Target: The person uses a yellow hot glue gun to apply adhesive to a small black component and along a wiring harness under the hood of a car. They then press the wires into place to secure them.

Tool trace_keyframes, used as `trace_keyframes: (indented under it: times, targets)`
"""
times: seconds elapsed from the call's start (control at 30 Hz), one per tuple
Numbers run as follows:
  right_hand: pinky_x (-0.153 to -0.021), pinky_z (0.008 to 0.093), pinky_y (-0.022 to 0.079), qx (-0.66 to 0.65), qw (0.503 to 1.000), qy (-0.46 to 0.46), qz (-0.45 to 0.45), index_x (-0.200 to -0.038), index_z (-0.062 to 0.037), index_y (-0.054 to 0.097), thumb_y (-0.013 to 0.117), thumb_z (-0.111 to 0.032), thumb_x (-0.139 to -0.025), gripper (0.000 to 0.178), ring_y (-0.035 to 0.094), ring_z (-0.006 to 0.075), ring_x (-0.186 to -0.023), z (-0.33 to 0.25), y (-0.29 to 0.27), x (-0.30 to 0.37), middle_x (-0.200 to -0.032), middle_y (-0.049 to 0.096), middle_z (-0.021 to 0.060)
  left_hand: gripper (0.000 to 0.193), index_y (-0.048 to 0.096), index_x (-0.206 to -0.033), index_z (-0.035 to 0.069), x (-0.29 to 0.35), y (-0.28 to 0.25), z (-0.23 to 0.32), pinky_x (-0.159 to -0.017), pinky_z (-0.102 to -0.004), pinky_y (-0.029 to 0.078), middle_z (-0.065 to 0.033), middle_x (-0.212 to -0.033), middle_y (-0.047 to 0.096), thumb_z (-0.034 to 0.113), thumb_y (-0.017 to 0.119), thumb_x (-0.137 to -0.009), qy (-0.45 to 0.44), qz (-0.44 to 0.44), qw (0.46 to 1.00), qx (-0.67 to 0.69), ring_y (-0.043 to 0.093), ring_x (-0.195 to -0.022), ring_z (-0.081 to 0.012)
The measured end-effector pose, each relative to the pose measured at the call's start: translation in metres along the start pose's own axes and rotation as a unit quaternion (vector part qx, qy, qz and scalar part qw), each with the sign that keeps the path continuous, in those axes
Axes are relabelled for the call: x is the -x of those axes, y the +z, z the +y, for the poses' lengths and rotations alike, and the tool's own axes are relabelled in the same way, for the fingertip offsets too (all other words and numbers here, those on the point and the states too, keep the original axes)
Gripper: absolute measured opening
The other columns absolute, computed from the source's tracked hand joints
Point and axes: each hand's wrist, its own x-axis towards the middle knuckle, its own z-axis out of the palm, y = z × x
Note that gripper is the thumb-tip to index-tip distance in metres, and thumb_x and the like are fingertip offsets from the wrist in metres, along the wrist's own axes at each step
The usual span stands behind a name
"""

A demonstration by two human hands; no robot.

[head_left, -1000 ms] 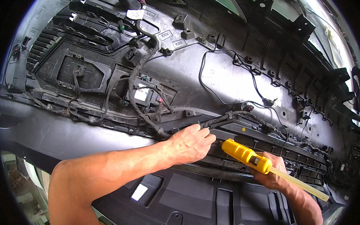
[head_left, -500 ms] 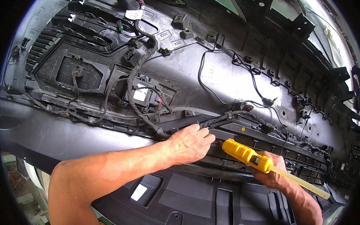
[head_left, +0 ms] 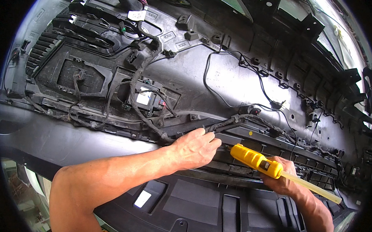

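Firmly, a yellow plastic glue gun [head_left: 248, 156] is clasped by the right hand [head_left: 278, 185], its dark tip pointed leftward just beside the left hand [head_left: 197, 147]. The left fingers are curled, but their tips are hidden, so whether anything is clamped between them cannot be told. A long translucent pale-yellow stick [head_left: 311, 188] is held in the gun's rear.

Beneath both hands, a large black moulded-plastic vehicle shell [head_left: 187, 83] is spread, its upper middle lit by glare. Nearby, it is crossed by a thick black taped wiring harness [head_left: 133, 93] and a thin black looped cable [head_left: 207, 75]. A dark frame-edged recess [head_left: 109, 77] at the left is occupied by a small connector [head_left: 79, 73]; beside it, a black box-shaped module [head_left: 147, 97] with a white label is seated. Toward the person, a matte black panel [head_left: 195, 191] is pierced by oblong pockets; in one, a white rectangle [head_left: 143, 199] is seen. Blurred clutter [head_left: 25, 192] is glimpsed at lower left.
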Motion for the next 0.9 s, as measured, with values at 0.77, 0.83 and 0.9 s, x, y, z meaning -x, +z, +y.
trace_keyframes:
  times: [0.77,0.83,0.9]
  targets:
    - [-0.07,0.0466,0.063,-0.002,1.0,0.011,-0.003,-0.113,-0.0041,0.062,0.085,-0.017,-0.082,0.041,0.075,0.0383,-0.077,-0.0002,-0.0028,-0.0002,-0.09,0.073,0.0162,0.01,0.069,-0.083,0.01,-0.0003,-0.0024,-0.0005,-0.068,-0.0337,0.043,-0.002,-0.088,0.053,0.019,0.069,-0.086,-0.002,0.002,1.0,0.003,0.058,-0.085,-0.0174]
    - [-0.076,0.0459,0.064,-0.015,0.999,0.029,-0.006,-0.114,-0.0035,0.065,0.087,-0.02,-0.082,0.042,0.076,0.0389,-0.082,-0.0008,-0.0032,0.0,-0.093,0.075,0.0176,0.009,0.069,-0.083,0.01,-0.0003,-0.0023,-0.0005,-0.068,-0.0336,0.043,-0.002,-0.088,0.053,0.019,0.069,-0.086,-0.003,0.005,1.0,0.004,0.058,-0.085,-0.0174]
    - [-0.078,0.0457,0.064,-0.02,0.998,0.05,-0.019,-0.114,-0.0031,0.066,0.087,-0.021,-0.082,0.043,0.076,0.0395,-0.085,-0.0015,-0.0046,0.0004,-0.095,0.076,0.0186,0.009,0.069,-0.083,0.01,-0.0003,-0.0022,-0.0004,-0.068,-0.0335,0.043,-0.0018,-0.089,0.053,0.018,0.069,-0.086,-0.004,-0.001,1.0,0.01,0.058,-0.085,-0.0174]
